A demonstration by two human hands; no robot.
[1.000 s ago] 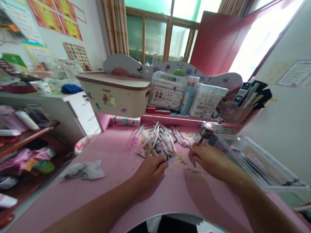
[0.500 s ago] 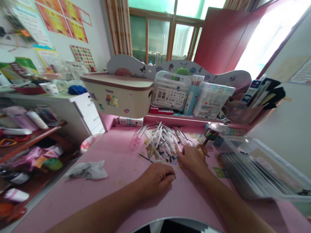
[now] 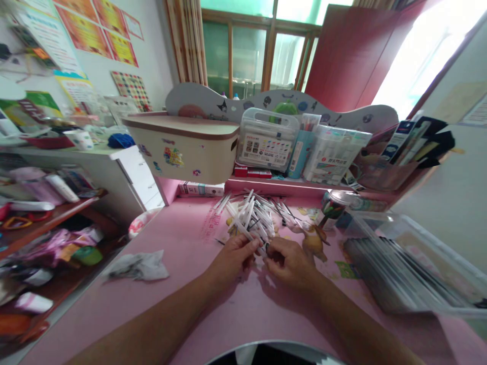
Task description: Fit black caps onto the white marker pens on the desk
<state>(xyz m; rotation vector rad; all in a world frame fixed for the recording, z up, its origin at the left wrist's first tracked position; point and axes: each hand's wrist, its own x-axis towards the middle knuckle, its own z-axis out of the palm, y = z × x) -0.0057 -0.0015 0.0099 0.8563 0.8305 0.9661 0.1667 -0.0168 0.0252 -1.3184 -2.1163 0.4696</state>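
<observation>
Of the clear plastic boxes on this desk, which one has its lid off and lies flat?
The long clear box at the right edge of the pink desk, open and low. The two marker cases on the back shelf stand upright and closed.

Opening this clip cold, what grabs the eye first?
The heap of white pens at the middle of the pink desk, with the left hand and right hand meeting at its near edge. Next, the cream storage box behind the heap, on the left.
</observation>
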